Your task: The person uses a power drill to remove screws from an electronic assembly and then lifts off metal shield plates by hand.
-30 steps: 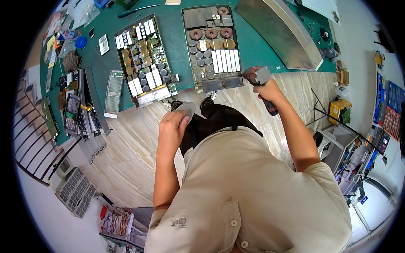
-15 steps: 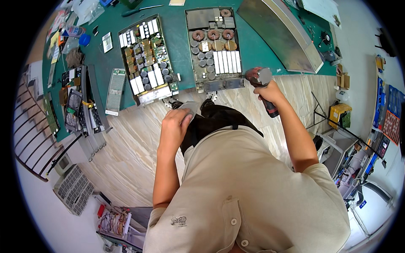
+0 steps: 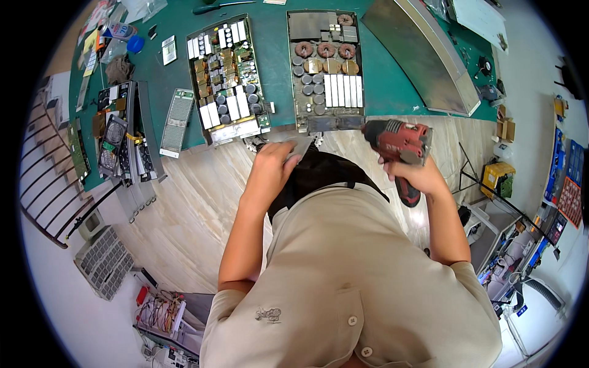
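My right hand point(image 3: 418, 176) is wrapped round the handle of a red and black cordless drill point(image 3: 402, 142), held over the floor just off the table's front edge. The drill's nose points left, near the corner of the right circuit unit point(image 3: 326, 73), an open metal case with copper coils and white blocks. In my left hand point(image 3: 274, 161), thumb against fingers, is a thin grey flat plate point(image 3: 300, 149), held below that unit's front edge. A second open circuit unit point(image 3: 227, 78) lies to its left, with gold and white parts. Neither hand touches the units.
On the green table point(image 3: 270, 55), a long metal cover point(image 3: 423, 55) leans at the right. A grey perforated panel point(image 3: 177, 122) and stacked electronic modules point(image 3: 123, 132) stand at the left. A screwdriver point(image 3: 205, 9) lies at the back. A yellow box point(image 3: 497, 181) sits on the right.
My right hand has brought the drill nearer to me and turned it so its side shows. The left hand still holds the plate. The whole view has shifted slightly.
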`<action>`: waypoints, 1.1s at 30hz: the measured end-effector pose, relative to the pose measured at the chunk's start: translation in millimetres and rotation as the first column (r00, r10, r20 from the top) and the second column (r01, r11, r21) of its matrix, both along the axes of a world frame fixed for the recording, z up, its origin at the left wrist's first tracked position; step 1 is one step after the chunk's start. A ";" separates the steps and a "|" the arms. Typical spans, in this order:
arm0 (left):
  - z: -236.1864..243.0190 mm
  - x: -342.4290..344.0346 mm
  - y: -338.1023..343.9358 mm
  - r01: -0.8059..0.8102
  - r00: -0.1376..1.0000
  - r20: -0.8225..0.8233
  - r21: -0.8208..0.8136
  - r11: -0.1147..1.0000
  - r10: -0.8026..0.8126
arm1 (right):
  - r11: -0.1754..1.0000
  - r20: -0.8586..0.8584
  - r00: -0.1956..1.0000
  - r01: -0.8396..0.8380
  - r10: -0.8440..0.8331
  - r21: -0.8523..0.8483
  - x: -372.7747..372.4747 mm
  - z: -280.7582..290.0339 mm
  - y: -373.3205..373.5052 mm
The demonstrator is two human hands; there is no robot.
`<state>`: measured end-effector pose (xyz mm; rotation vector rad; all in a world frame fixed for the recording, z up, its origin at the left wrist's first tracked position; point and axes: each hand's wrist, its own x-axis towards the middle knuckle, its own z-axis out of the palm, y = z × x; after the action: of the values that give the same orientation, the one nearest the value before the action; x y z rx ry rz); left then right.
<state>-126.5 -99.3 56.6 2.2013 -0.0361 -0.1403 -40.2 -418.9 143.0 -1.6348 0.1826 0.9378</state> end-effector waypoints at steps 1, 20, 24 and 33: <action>2.8 2.4 -1.2 0.002 1.000 0.004 -0.010 1.000 -0.002 | 0.999 -0.022 0.999 -0.044 0.044 0.020 -3.4 6.1 1.6; 12.3 -9.2 9.9 -0.036 0.998 0.050 -0.021 0.999 0.037 | 0.996 0.022 0.997 -0.077 0.078 -0.038 24.2 -6.0 11.7; 8.0 -24.8 19.6 -0.066 0.998 0.024 0.000 0.998 0.066 | 0.958 0.038 0.989 -0.130 0.144 -0.255 42.1 -58.7 18.2; 3.6 -39.6 33.0 -0.138 0.989 -0.045 0.035 0.990 0.139 | 0.865 0.048 0.958 -0.232 0.282 -0.445 37.1 -115.6 33.8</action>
<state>-166.1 -66.3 60.2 2.2232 0.1465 -0.1160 -3.1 -385.1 27.4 -2.1640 0.1005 1.0548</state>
